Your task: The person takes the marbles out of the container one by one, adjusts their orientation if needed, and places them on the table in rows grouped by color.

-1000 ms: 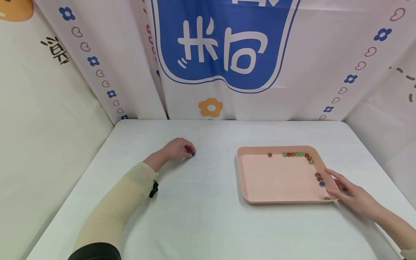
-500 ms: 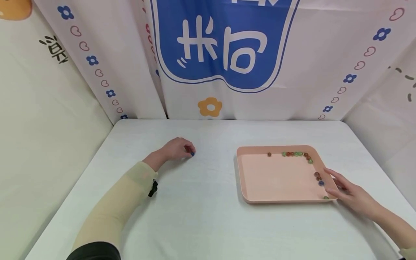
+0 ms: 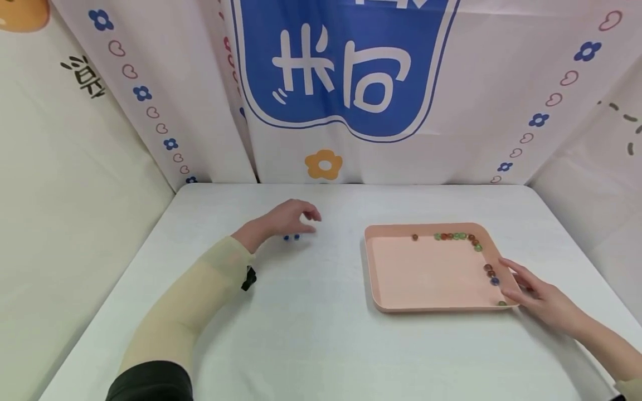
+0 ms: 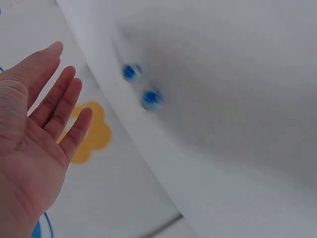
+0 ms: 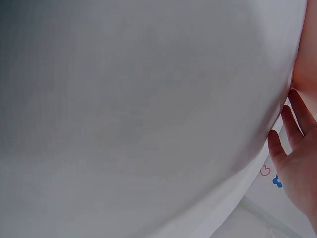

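My left hand hovers over the far left part of the table, fingers and thumb apart with nothing between them. Two blue marbles lie side by side on the white cloth just below it. The left wrist view shows both as clear glass marbles with blue inside, apart from the spread left hand. At the right side, my right hand touches the rim of a pink tray with thumb and fingers extended. In the right wrist view, the right hand's fingertips meet the tray's edge.
Inside the tray, a row of green and brown marbles runs along the far wall. A lone brown marble is left of them, and a blue marble sits near the right wall. A printed curtain hangs behind the table.
My left hand has let go of a blue marble, opened, and moved up and to the right, uncovering two blue marbles. The right hand stays at the tray.
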`<state>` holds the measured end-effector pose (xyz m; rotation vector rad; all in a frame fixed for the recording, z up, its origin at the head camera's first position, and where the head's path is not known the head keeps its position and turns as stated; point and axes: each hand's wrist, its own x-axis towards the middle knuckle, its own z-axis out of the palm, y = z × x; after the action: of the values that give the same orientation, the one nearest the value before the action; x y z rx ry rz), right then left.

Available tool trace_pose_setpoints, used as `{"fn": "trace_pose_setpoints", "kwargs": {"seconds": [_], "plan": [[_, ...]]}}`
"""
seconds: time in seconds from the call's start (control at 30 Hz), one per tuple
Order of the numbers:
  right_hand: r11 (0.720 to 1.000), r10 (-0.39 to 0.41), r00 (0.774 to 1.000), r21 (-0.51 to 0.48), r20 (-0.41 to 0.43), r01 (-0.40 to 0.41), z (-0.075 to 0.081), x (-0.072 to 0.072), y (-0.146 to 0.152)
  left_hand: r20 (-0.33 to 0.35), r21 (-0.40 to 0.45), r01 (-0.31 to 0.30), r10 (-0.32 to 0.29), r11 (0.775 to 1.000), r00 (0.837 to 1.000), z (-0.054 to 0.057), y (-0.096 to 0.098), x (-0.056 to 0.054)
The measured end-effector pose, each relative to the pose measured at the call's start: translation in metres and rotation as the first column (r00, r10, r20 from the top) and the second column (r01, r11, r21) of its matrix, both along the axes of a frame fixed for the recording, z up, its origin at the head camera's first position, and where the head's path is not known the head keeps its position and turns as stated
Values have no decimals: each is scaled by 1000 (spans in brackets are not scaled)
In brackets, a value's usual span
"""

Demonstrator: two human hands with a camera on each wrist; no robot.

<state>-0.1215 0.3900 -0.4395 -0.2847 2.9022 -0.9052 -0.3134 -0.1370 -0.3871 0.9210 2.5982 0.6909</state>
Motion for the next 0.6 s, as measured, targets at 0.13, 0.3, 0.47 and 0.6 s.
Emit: {"fn": "trace_pose_setpoints", "kwargs": {"seconds": [0.13, 0.3, 0.47, 0.6], "plan": [[1000, 3, 1000, -10, 7, -3, 2, -2, -1, -7, 8, 51, -51, 999, 999, 12, 34, 6], [1000, 26, 1000, 16, -5, -26, 5, -4, 2, 4, -4, 128, -128, 992, 992, 26, 79, 16], [997, 67, 996, 48, -61, -64, 10, -10, 4, 0, -8, 223, -223, 975, 975, 34, 113, 22], [995, 94, 992, 34, -86, -91, 13, -18, 5, -12, 18, 268, -267, 963, 964, 36, 132, 25]]}}
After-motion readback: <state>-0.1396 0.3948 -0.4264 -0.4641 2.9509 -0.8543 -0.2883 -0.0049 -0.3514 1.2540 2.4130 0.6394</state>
